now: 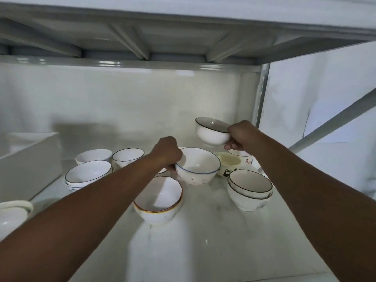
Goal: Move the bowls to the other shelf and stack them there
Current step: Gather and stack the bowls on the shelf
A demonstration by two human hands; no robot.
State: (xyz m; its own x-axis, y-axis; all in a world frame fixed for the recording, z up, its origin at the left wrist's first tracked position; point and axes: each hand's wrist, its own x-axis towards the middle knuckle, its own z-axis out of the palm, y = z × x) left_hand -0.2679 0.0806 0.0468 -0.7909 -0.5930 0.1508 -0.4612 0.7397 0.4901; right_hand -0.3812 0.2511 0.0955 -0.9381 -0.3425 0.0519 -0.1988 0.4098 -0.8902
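Several white bowls stand on a white marbled shelf [203, 231]. My left hand [167, 152] grips the near-left rim of a blue-rimmed bowl [198, 168] in the middle. My right hand [241, 138] holds a black-rimmed bowl [211, 132] by its right rim, lifted and tilted above the shelf at the back right. In front sits a stack of orange-rimmed bowls [159, 200]. A stack of black-rimmed bowls [250, 189] stands to the right, another stack [88, 174] to the left, and two single bowls [127, 156] behind it.
A panda-printed cream cup [227, 164] and a cup with red characters [244, 158] stand behind the right stack. A white box [30, 161] fills the left side. A white pot rim [14, 208] shows at the lower left. Another shelf's underside [142, 37] hangs overhead.
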